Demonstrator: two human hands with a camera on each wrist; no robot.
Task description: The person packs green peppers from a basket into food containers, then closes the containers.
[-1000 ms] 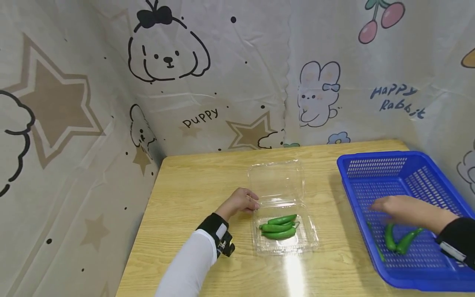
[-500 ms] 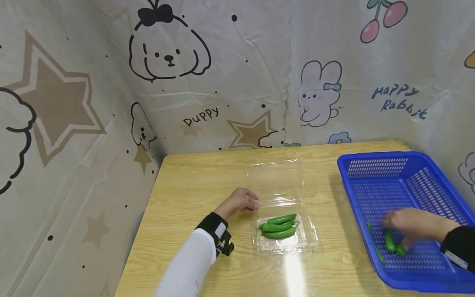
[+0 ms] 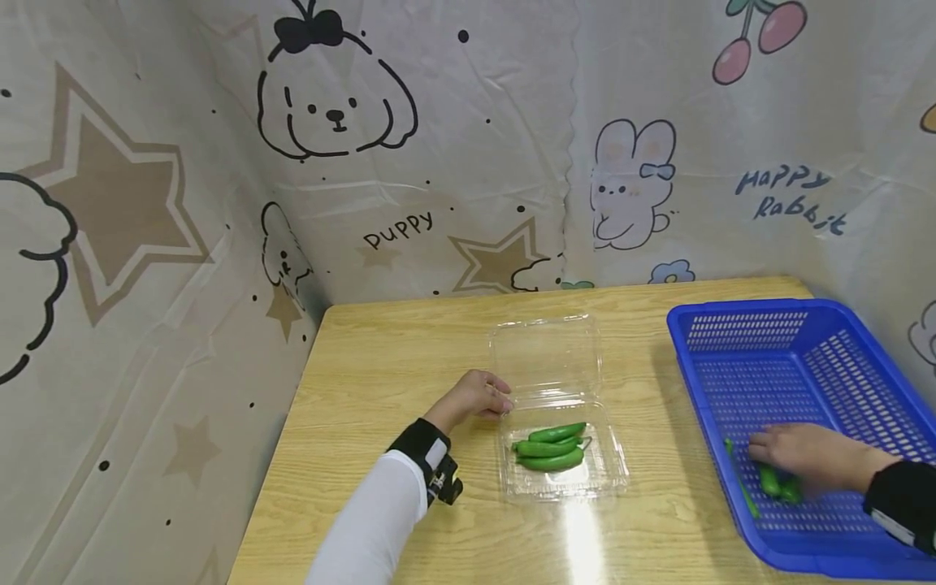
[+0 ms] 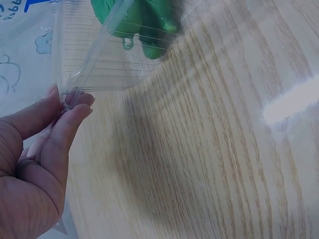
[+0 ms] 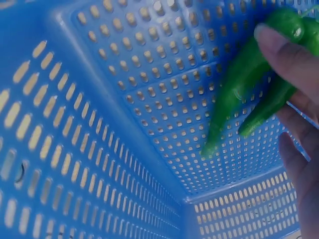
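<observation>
My left hand (image 3: 478, 396) pinches the hinge-side corner of a clear plastic clamshell box (image 3: 610, 455) between thumb and fingers, as the left wrist view confirms. The box lies open on the table, its lid (image 3: 544, 353) folded back. Several green chili peppers (image 3: 550, 461) lie side by side in its base. Inside the blue basket (image 3: 826, 561), my right hand (image 3: 812, 457) is over two more green peppers (image 5: 239, 89). Its thumb lies on one pepper and its fingers reach round the other side of the pair. In the head view the hand partly covers them.
A thin green pepper (image 3: 743, 487) lies along the basket's left wall. Wooden table (image 3: 395, 349) extends between box and basket and to the left. A patterned cloth (image 3: 468, 162) hangs behind and at both sides.
My right hand has come down from above the basket floor onto the two peppers and taken hold of them. The left hand and the box have stayed in place.
</observation>
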